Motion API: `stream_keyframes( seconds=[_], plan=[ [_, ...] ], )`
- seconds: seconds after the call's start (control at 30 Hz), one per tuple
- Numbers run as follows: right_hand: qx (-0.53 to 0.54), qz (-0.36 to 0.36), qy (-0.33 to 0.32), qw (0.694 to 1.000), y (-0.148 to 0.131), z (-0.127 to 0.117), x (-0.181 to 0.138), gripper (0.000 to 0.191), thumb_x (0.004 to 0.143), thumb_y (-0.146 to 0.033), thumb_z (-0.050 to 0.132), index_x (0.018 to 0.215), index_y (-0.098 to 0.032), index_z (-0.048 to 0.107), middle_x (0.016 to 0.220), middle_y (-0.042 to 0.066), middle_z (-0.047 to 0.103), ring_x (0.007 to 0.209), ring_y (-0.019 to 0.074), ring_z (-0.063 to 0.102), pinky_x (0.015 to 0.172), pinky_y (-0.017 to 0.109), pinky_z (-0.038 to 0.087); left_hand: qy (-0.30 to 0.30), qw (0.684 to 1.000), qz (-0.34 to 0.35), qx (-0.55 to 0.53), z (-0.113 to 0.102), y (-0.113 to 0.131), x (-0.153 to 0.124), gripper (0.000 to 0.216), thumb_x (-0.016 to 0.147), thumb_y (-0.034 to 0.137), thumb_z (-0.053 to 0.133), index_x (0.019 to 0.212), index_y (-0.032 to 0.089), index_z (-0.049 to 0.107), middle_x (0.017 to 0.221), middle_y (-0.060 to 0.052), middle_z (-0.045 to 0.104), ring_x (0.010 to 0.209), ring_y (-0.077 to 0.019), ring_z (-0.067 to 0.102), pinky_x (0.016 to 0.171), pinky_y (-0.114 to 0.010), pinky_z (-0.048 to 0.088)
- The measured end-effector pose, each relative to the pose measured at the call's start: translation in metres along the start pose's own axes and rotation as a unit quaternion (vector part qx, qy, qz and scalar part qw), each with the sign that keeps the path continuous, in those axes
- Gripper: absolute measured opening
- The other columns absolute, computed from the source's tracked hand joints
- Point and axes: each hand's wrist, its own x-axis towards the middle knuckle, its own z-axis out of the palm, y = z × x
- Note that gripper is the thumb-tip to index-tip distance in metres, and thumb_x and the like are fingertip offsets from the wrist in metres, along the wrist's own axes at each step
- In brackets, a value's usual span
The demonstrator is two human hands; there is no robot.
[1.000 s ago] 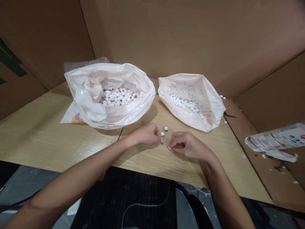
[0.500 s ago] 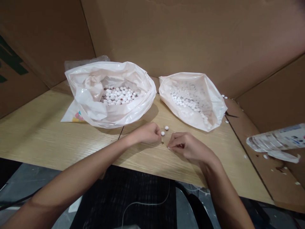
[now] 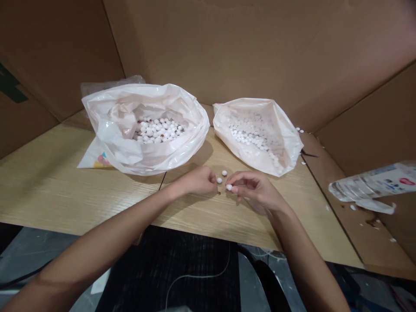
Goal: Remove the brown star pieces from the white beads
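Note:
My left hand (image 3: pixel 199 180) rests on the wooden table (image 3: pixel 58 186) with its fingers curled in a pinch beside a small white bead (image 3: pixel 219 180); what it pinches is too small to make out. My right hand (image 3: pixel 253 190) pinches another white bead (image 3: pixel 229 187) at its fingertips, just right of the left hand. A third white bead (image 3: pixel 224 173) lies loose on the table just behind them.
A large plastic bag (image 3: pixel 107 125) of white and brownish beads stands at the back left. A smaller bag (image 3: pixel 286 143) of white beads lies at the back right. Cardboard walls (image 3: pixel 260 47) enclose the table. A crumpled plastic bottle (image 3: pixel 373 184) lies at the right, with scattered white bits.
My right hand has lifted from the table and moved up and left toward the left hand, with a white bead now showing at its fingertips. The left hand stays put.

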Motion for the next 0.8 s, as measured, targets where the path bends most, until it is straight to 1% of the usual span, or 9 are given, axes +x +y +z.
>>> stream_keyframes(
  seconds=[0.17, 0.23, 0.37, 0.43, 0.57, 0.73, 0.8],
  plan=[
    [0.007, -0.022, 0.004, 1.0, -0.0001, 0.0006, 0.0005, 0.011, 0.074, -0.026, 0.076, 0.083, -0.02, 0.072, 0.084, 0.005, 0.067, 0.068, 0.0112, 0.059, 0.051, 0.02, 0.051, 0.0, 1.0, 0.007, -0.002, -0.0009, 0.0026, -0.0016, 0.013, 0.067, 0.027, 0.059, 0.064, 0.016, 0.065, 0.056, 0.003, 0.055, 0.047, -0.0015, 0.038, 0.049, -0.021, 0.023],
    [-0.002, -0.032, 0.006, 0.999, 0.0, 0.0004, 0.0007, 0.011, 0.075, -0.026, 0.075, 0.083, -0.019, 0.072, 0.086, 0.006, 0.067, 0.07, 0.012, 0.06, 0.052, 0.021, 0.05, -0.003, 1.0, 0.01, -0.002, -0.0015, 0.003, -0.0033, 0.015, 0.066, 0.031, 0.063, 0.064, 0.017, 0.065, 0.056, 0.004, 0.055, 0.048, -0.0015, 0.038, 0.049, -0.021, 0.024],
    [-0.066, -0.063, 0.025, 0.995, 0.0021, -0.0014, 0.0013, 0.01, 0.074, -0.024, 0.075, 0.082, -0.018, 0.072, 0.086, 0.005, 0.068, 0.077, 0.0123, 0.061, 0.063, 0.022, 0.05, -0.009, 1.0, 0.002, -0.029, -0.0019, 0.0025, -0.0053, 0.029, 0.063, 0.044, 0.073, 0.062, 0.017, 0.062, 0.053, 0.005, 0.05, 0.046, -0.0009, 0.035, 0.046, -0.022, 0.02],
    [-0.115, -0.074, 0.029, 0.99, 0.0034, -0.0029, 0.0013, 0.007, 0.076, -0.023, 0.073, 0.08, -0.018, 0.072, 0.085, 0.004, 0.068, 0.078, 0.0117, 0.061, 0.065, 0.022, 0.048, -0.014, 0.999, -0.003, -0.039, -0.0015, 0.0011, -0.0045, 0.03, 0.061, 0.044, 0.074, 0.062, 0.017, 0.061, 0.052, 0.006, 0.048, 0.046, -0.0009, 0.034, 0.045, -0.022, 0.019],
    [-0.222, -0.087, -0.01, 0.971, 0.0049, -0.0059, 0.0015, 0.002, 0.078, -0.018, 0.07, 0.079, -0.017, 0.071, 0.085, 0.003, 0.067, 0.072, 0.0103, 0.06, 0.057, 0.02, 0.043, -0.019, 0.999, -0.001, -0.03, -0.0007, -0.003, -0.0013, 0.023, 0.062, 0.039, 0.07, 0.066, 0.017, 0.064, 0.055, 0.005, 0.053, 0.047, -0.0013, 0.038, 0.046, -0.021, 0.022],
    [-0.298, -0.132, -0.078, 0.942, 0.0068, -0.0068, 0.0013, 0.008, 0.082, -0.012, 0.062, 0.079, -0.016, 0.068, 0.082, 0.003, 0.067, 0.074, 0.0107, 0.061, 0.064, 0.022, 0.045, -0.001, 1.0, -0.007, 0.019, -0.0013, -0.0002, -0.0019, 0.015, 0.061, 0.031, 0.064, 0.066, 0.017, 0.067, 0.059, 0.004, 0.058, 0.051, -0.0021, 0.042, 0.049, -0.02, 0.027],
    [-0.326, -0.151, -0.089, 0.929, 0.0071, -0.0065, 0.0005, 0.011, 0.083, -0.01, 0.06, 0.079, -0.015, 0.068, 0.081, 0.002, 0.066, 0.073, 0.0102, 0.06, 0.063, 0.022, 0.044, 0.004, 1.0, -0.012, 0.024, -0.0016, 0.0035, -0.0031, 0.014, 0.06, 0.029, 0.062, 0.066, 0.017, 0.067, 0.06, 0.004, 0.059, 0.052, -0.0023, 0.044, 0.051, -0.02, 0.028]
  ],
)
